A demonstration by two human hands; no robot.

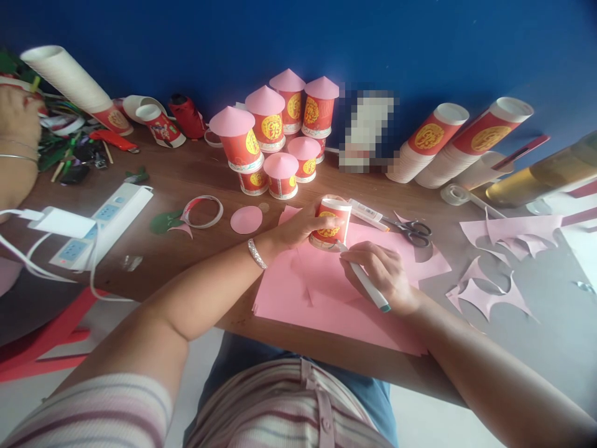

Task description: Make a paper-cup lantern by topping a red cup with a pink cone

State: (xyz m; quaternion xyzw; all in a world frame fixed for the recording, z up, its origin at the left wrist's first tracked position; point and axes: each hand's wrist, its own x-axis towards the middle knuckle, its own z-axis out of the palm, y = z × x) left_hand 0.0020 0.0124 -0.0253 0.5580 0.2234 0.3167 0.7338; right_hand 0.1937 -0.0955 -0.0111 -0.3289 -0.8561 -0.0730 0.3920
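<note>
My left hand grips a red paper cup with a yellow emblem, its thumb across the front. In my right hand is a white marker with a green end, its tip at the white band near the cup's lower edge. Below both hands lie sheets of pink paper. A glue tube and black-handled scissors rest just beyond the cup. To the left of my left hand is a pink paper disc.
Several red cups with pink cone tops stand at the back. Stacks of paper cups lean at right, near pink scraps. A power strip with cables lies left, with another person's hand beyond it.
</note>
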